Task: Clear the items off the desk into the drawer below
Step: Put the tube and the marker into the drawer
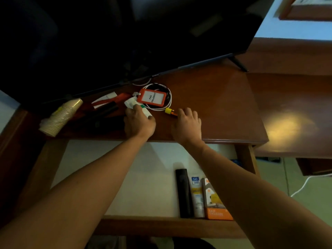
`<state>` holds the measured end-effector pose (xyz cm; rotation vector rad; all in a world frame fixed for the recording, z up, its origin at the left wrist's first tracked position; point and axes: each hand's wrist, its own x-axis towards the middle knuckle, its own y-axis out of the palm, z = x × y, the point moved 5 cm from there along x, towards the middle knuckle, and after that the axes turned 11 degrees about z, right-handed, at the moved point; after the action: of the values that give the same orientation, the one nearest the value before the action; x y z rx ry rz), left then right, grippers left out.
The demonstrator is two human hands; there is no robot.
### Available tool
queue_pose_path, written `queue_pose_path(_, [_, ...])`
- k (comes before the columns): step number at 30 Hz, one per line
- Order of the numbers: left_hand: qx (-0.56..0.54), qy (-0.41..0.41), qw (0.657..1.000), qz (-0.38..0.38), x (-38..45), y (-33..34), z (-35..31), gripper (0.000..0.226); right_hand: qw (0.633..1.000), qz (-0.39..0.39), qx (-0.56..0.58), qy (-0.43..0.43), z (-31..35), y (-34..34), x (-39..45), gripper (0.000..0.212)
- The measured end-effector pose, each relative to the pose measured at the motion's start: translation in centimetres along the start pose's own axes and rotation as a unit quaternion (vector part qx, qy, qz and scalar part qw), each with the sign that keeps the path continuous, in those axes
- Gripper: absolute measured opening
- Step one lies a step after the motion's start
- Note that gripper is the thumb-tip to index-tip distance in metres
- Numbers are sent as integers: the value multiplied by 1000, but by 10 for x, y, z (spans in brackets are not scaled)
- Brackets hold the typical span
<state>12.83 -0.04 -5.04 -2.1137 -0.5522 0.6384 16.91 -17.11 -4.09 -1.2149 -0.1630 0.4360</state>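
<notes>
We take the orange badge holder (152, 97) as our landmark on the wooden desk (215, 105). Just below and left of it, our left hand (138, 121) closes its fingers around a white tube with green marking (137, 106). Below and right of the badge, our right hand (187, 123) lies palm down with fingers curled over a small yellow and orange item (170, 111); we cannot tell whether it grips it. A white cable (168, 103) loops around the badge. Far left of it lies a sleeve of paper cups (61, 116). Well below the badge, the open drawer (143, 177) holds a black remote (183, 193), a white tube (196, 196) and an orange box (214, 202) side by side.
</notes>
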Motion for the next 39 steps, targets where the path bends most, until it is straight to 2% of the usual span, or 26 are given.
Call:
queue_pose_path(3, [62, -51, 997, -4, 26, -4, -4, 68, 999, 29, -20, 10, -2, 1, 18, 32])
queue_pose_path(9, [94, -128, 986, 57, 55, -5, -9, 98, 997, 68, -44, -2, -2, 7, 31, 35])
queue_pose_path(11, [102, -134, 983, 75, 59, -3, -11, 106, 996, 72, -52, -3, -3, 7, 33, 36])
queue_pose_path(18, [123, -129, 979, 97, 67, 2, -15, 112, 995, 84, -54, 6, -6, 5, 38, 38])
queue_pose_path(26, [36, -145, 985, 86, 62, -8, -11, 84, 996, 84, -2, 32, -8, 1, 37, 34])
queue_pose_path(33, [-22, -131, 984, 116, 58, -15, -15, 34, 995, 75, 39, 55, -4, -4, 25, 32])
queue_pose_path(35, [-33, -125, 985, 114, 55, -21, -15, 29, 995, 71, 45, 61, -4, -6, 21, 32])
queue_pose_path(39, [-48, -132, 983, 122, 46, -35, -10, 33, 994, 62, 52, 70, -1, -7, 12, 30])
